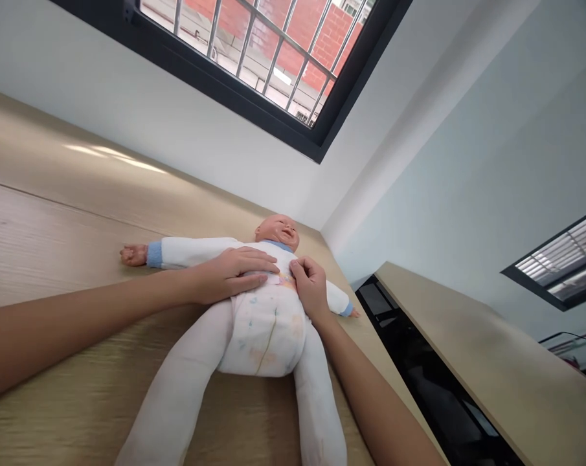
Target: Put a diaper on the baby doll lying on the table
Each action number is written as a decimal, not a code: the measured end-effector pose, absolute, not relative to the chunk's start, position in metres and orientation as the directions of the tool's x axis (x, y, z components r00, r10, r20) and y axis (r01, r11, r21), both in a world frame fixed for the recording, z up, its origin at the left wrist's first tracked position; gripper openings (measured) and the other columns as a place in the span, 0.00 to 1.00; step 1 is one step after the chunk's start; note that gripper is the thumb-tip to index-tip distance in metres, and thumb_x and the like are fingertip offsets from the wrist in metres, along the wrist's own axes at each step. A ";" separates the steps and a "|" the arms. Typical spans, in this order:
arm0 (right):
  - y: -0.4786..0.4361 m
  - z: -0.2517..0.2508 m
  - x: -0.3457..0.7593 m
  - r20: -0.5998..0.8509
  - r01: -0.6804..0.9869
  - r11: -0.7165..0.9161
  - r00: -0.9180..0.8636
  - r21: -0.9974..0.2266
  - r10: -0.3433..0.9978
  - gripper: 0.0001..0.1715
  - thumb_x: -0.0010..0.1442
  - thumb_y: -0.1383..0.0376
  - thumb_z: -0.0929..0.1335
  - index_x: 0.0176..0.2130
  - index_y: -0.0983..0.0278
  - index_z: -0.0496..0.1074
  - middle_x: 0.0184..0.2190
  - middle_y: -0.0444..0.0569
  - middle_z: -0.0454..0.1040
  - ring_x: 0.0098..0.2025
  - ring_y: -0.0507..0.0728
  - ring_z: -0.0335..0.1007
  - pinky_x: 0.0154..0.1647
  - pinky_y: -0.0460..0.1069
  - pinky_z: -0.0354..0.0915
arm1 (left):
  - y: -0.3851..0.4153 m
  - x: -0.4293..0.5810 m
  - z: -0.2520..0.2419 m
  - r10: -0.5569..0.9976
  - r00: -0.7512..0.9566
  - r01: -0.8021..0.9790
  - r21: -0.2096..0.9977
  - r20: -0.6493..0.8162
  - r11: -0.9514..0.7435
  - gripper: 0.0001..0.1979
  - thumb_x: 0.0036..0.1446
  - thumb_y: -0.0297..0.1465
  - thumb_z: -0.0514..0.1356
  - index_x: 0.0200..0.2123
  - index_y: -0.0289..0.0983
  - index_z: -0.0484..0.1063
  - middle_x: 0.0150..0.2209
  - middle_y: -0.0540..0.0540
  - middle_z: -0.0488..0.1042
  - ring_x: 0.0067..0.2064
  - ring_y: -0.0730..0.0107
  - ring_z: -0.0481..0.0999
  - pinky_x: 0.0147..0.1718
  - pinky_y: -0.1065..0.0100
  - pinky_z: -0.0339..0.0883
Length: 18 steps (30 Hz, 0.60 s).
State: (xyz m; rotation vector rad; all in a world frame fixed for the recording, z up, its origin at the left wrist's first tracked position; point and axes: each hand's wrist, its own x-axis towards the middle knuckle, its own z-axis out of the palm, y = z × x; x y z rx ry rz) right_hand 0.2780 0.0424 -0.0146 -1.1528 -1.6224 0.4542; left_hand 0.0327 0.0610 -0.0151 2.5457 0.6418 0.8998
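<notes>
Fingers [256,257] of the left hand [229,275] lie flat and close together across the waist of a baby doll [285,254], resting on its white top just above the diaper [261,333]. The doll lies on its back on a pale wood tabletop [45,239], one arm with a blue cuff stretched out to the left, its head toward the wall and its padded white legs running toward the bottom of the view. A small coloured print at the diaper's waistband is too blurred to read. Above the doll, a barred window [254,58] looks out on a red brick wall [312,32]. The right hand [312,288] sits just beside the left, its fingertips [300,268] bunched on that waistband; whether they pinch it cannot be told. Further right, past a black panel [419,369], runs a second wood surface [467,343] below a window with slatted blinds [555,259].
</notes>
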 end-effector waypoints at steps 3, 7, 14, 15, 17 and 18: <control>0.042 -0.014 0.278 0.516 0.437 0.460 0.011 -0.773 0.857 0.19 0.64 0.55 0.68 0.26 0.61 0.64 0.24 0.40 0.59 0.30 0.53 0.54 0.33 0.50 0.54 | 0.061 0.032 -0.015 0.529 0.694 0.291 0.482 0.488 -0.827 0.23 0.75 0.43 0.52 0.63 0.43 0.77 0.67 0.47 0.75 0.70 0.51 0.67 0.72 0.53 0.55; 0.042 -0.014 0.277 0.515 0.430 0.462 0.009 -0.775 0.857 0.20 0.64 0.55 0.69 0.26 0.61 0.63 0.24 0.39 0.59 0.30 0.53 0.54 0.33 0.50 0.54 | 0.061 0.031 -0.016 0.536 0.687 0.295 0.486 0.491 -0.823 0.22 0.75 0.44 0.52 0.63 0.44 0.77 0.68 0.46 0.74 0.71 0.52 0.67 0.73 0.52 0.54; 0.042 -0.013 0.277 0.520 0.454 0.458 0.013 -0.764 0.854 0.20 0.64 0.54 0.68 0.26 0.61 0.64 0.24 0.39 0.59 0.30 0.53 0.55 0.34 0.50 0.54 | 0.060 0.032 -0.013 0.513 0.695 0.284 0.464 0.503 -0.839 0.22 0.75 0.42 0.52 0.62 0.43 0.77 0.68 0.45 0.74 0.69 0.53 0.70 0.71 0.54 0.56; 0.042 -0.013 0.277 0.521 0.457 0.457 0.014 -0.763 0.854 0.20 0.64 0.54 0.68 0.26 0.61 0.64 0.24 0.39 0.60 0.30 0.53 0.55 0.34 0.50 0.54 | 0.060 0.032 -0.013 0.509 0.699 0.283 0.460 0.502 -0.842 0.21 0.75 0.42 0.52 0.62 0.43 0.77 0.68 0.45 0.74 0.69 0.53 0.70 0.71 0.54 0.57; 0.042 -0.013 0.277 0.521 0.460 0.456 0.017 -0.762 0.853 0.20 0.64 0.54 0.68 0.26 0.61 0.64 0.24 0.39 0.60 0.30 0.53 0.55 0.34 0.50 0.54 | 0.060 0.031 -0.013 0.508 0.706 0.284 0.459 0.493 -0.842 0.21 0.76 0.42 0.52 0.63 0.43 0.77 0.67 0.46 0.75 0.69 0.53 0.69 0.70 0.53 0.56; 0.042 -0.013 0.277 0.520 0.459 0.455 0.019 -0.763 0.854 0.20 0.64 0.54 0.68 0.26 0.61 0.64 0.24 0.39 0.60 0.30 0.53 0.55 0.34 0.50 0.54 | 0.060 0.030 -0.013 0.510 0.709 0.287 0.462 0.487 -0.840 0.22 0.76 0.42 0.52 0.63 0.43 0.76 0.67 0.46 0.75 0.70 0.53 0.68 0.71 0.53 0.56</control>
